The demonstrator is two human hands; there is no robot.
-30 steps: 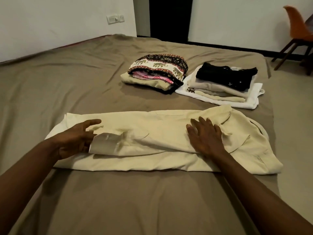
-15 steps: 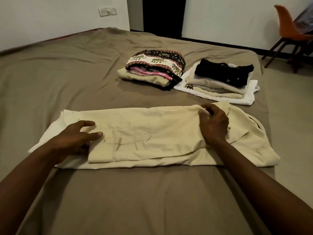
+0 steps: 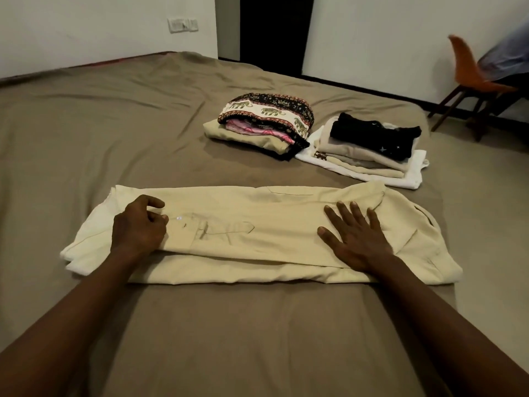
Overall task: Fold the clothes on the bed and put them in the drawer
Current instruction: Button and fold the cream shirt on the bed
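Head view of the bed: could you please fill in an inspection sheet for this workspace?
Surface: bed, brown sheet, slightly wrinkled.
Job's things: cream shirt folded into a long strip, lying flat; behind it the elephant-print stack and the black-topped stack; drawer not in view.
Clutter: nothing seen.
Hands: left hand curled at the sleeve cuff, grip unclear; right hand flat on the shirt.
Cables: nothing seen.
Surroundings: wall switch, dark doorway, orange chair.

One wide head view looks forward and down from the near edge of the bed (image 3: 86, 124), close over its front half, facing across it to the far wall (image 3: 86, 24).
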